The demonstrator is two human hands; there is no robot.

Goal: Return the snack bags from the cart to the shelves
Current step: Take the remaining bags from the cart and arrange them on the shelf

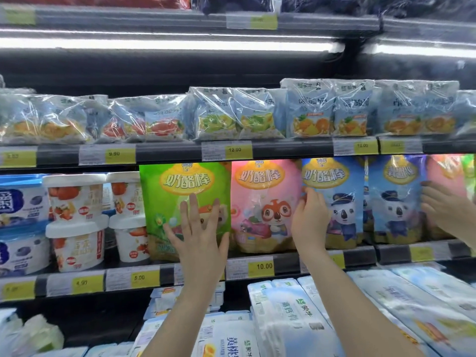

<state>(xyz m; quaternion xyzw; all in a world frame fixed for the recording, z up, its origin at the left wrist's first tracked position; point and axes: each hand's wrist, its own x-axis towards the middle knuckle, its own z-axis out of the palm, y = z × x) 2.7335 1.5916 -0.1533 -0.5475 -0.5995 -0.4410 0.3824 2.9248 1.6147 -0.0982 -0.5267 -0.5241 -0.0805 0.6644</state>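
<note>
Four upright bags fill the shelf (283, 264): green bag (180, 197), pink bag (262, 202), two blue. Our left hand (199, 233) presses spread fingers on green; our right hand (309, 215) pinches the pink bag's right edge.

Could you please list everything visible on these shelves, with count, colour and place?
green snack bag: one, green, middle shelf, left of the pink one
pink snack bag: one, pink, middle shelf, centre
blue snack bags: at least two, blue, middle shelf, right
tubs: four, white, stacked in pairs, middle shelf, left
wrapped multipacks: several, pale blue, upper shelf
price tags: many, yellow, shelf edges
cartons: many, white and blue, bottom
third hand: one, right edge
left hand: flat on the green bag
right hand: between pink and blue bags
</note>
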